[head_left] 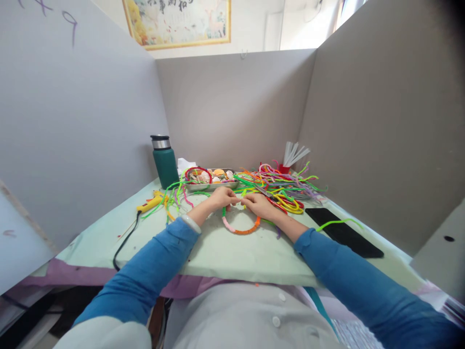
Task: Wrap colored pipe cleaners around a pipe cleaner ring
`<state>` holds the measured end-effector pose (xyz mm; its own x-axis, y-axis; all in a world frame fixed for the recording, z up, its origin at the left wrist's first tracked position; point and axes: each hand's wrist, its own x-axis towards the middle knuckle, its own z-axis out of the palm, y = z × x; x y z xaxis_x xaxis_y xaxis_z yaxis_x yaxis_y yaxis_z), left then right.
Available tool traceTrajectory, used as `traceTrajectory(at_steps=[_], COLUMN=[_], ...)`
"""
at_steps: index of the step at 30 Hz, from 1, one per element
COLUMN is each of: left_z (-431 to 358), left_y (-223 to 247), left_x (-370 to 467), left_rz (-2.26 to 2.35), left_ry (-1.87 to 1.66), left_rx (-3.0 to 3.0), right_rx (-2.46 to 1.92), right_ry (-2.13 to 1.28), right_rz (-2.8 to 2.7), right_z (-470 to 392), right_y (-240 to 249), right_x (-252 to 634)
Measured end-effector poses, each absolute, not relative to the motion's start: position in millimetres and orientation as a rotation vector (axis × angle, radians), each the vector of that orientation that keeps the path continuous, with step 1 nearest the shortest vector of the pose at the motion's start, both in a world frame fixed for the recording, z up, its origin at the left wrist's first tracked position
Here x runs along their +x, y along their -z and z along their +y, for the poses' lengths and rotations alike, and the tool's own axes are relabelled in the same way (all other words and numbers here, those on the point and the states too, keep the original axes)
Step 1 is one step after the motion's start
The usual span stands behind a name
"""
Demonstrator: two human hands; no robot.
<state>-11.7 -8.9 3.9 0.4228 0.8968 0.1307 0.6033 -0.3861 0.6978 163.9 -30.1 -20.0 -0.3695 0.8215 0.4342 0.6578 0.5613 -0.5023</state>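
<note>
A ring wrapped in fuzzy pipe cleaners [241,231], with pink, orange and green stretches, rests on the table in front of me. At its far side my left hand [222,198] is closed in a pinch. Facing it, my right hand [258,203] also pinches, its fingertips almost meeting the left ones. A short yellow-green pipe cleaner end shows below the right fingers. Exactly what lies between the fingertips is too small to make out, and the hands partly cover the ring's far arc.
Behind my hands stand a metal tray [214,185] of shells and a heap of loose pipe cleaners [286,182]. Scissors [265,192] lie near the heap. A green bottle [165,165] and yellow glue gun [152,202] with cord are left; glue sticks [293,154] and a black phone [343,231] right.
</note>
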Motion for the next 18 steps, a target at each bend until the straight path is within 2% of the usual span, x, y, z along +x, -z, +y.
traceTrajectory(at_steps=[18], left_z=[-5.5], left_y=[0.7], left_x=[-14.1], left_rz=[1.188], left_ry=[-0.681], left_rx=[2.091], right_rx=[-1.195], right_ry=[-0.337], right_rz=[-2.102], right_z=[-29.5], right_y=[21.4], right_x=[163.7])
